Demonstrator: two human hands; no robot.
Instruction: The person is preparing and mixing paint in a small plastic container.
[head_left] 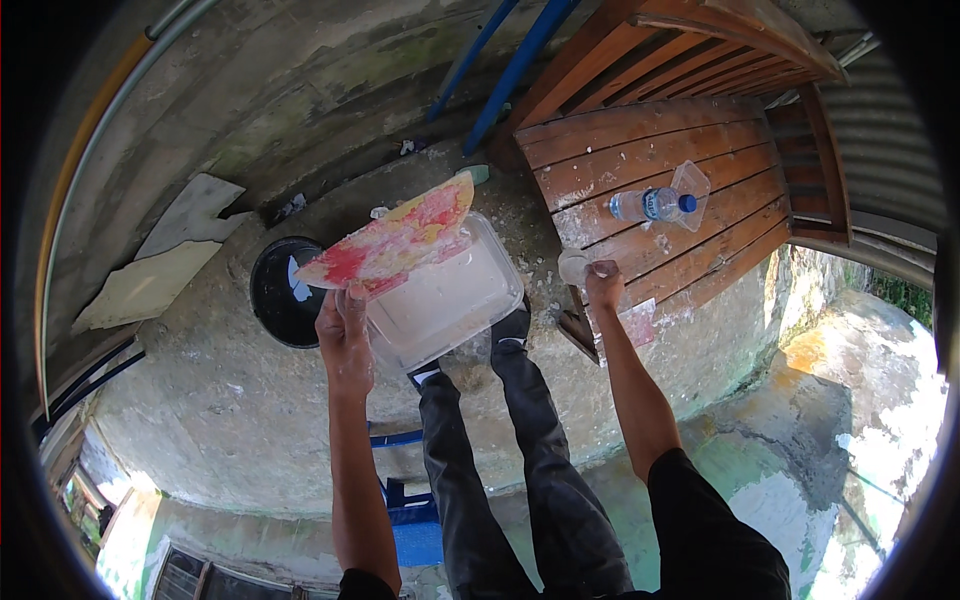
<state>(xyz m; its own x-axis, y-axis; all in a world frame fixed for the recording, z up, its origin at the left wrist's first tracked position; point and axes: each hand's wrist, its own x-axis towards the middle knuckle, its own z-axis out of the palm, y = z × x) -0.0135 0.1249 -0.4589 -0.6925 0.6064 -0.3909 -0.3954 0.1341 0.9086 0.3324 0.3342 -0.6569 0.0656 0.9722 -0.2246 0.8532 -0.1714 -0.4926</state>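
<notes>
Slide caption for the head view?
Left hand holds a red-yellow sheet over a clear plastic tub; right hand holds a translucent cup by a wooden bench.

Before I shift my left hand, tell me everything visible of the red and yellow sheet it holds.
The sheet looks thin, stiff and irregular, mottled red, pink and yellow with whitish smears; its material is uncertain. The left hand grips its lower edge toward the left end. In view, it slants up rightward, overlapping the clear tub and black basin; whether it touches the tub is unclear.
</notes>
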